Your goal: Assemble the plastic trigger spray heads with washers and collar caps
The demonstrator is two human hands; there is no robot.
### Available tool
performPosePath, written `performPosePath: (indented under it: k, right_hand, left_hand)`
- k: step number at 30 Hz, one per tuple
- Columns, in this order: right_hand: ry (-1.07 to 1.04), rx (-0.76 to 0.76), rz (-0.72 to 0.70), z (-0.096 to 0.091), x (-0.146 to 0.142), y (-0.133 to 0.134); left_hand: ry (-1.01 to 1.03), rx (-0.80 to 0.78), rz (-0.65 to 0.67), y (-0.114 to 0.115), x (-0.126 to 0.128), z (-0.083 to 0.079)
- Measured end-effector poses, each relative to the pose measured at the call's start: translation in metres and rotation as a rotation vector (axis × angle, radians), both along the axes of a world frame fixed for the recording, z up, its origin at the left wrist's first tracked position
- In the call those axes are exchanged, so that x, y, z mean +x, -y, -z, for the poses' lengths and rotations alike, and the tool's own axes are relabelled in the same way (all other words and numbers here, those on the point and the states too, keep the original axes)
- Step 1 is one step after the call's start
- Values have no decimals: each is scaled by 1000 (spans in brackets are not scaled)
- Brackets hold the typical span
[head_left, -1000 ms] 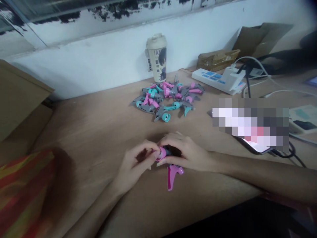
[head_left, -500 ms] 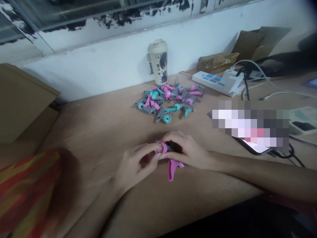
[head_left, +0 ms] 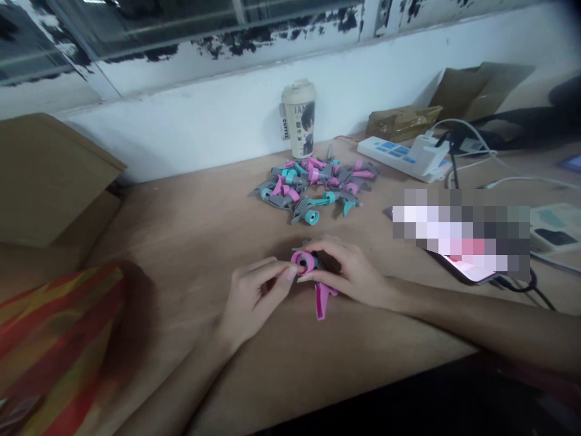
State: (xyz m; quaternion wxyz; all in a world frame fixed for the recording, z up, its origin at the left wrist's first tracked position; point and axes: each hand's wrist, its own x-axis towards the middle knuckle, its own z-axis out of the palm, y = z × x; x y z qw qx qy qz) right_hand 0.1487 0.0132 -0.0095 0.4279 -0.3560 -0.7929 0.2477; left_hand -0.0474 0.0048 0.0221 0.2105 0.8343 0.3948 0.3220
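My right hand [head_left: 349, 275] is closed round a spray-trigger head [head_left: 314, 272] with a dark grey body, a pink ring cap facing left and a pink trigger lever hanging down onto the wooden table [head_left: 190, 242]. My left hand [head_left: 254, 297] pinches the pink ring cap with thumb and fingertips. Both hands rest low over the table's middle. Behind them lies a pile of several more trigger heads [head_left: 315, 184] in grey, pink and teal.
A beige coffee tumbler [head_left: 300, 118] stands by the white wall behind the pile. A white power strip [head_left: 403, 156] with cables lies at the back right, a phone [head_left: 472, 272] at the right, cardboard boxes [head_left: 49, 175] at the left. Striped red-and-yellow cloth [head_left: 49, 345] is at the lower left.
The view has tilted so everything sits a little lower and to the right. The pink ring cap now faces more towards me, and my left fingers have shifted on it.
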Motion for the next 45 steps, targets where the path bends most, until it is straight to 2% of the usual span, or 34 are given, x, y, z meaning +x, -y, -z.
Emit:
performPosePath:
  k: [6, 12, 14, 17, 19, 20, 23, 27, 28, 32, 35, 37, 39, 41, 45]
  right_hand:
    - [16, 27, -10, 1, 1, 0]
    - [42, -2, 54, 2, -1, 1]
    - [69, -1, 66, 1, -3, 0]
    - [130, 63, 70, -6, -8, -5]
    - [163, 106, 85, -14, -12, -14]
    - [172, 117, 91, -20, -16, -21]
    - [174, 110, 87, -37, -34, -50]
    - [312, 82, 55, -53, -80, -94]
    - [408, 90, 42, -54, -94, -104]
    - [533, 79, 14, -51, -144, -130]
    - [589, 94, 31, -48, -160, -135]
    - [613, 121, 58, -48, -154, -133]
    - [647, 140, 94, -48, -135, -130]
    - [696, 129, 155, -49, -104, -128]
    - [771, 44, 375, -47, -38, -132]
  left_hand:
    - [-31, 96, -22, 1, -1, 1]
    - [11, 72, -7, 7, 1, 6]
    - [64, 67, -77, 5, -1, 11]
    - [215, 36, -300, -6, -8, 19]
    - [199, 14, -433, -17, -14, 22]
    - [129, 8, -464, -22, -17, 23]
    - [-94, -14, -429, -32, -21, 23]
    - [-202, -21, -296, -25, -13, 22]
    - [-222, -21, -256, -21, -10, 22]
    - [-270, -14, -147, -13, -3, 22]
    - [-283, -10, -128, -14, -5, 22]
    - [-287, -11, -128, -16, -7, 23]
    - [-288, -14, -130, -17, -8, 23]
    - [-290, -16, -129, -17, -8, 23]
    - [-297, -17, -128, -16, -7, 22]
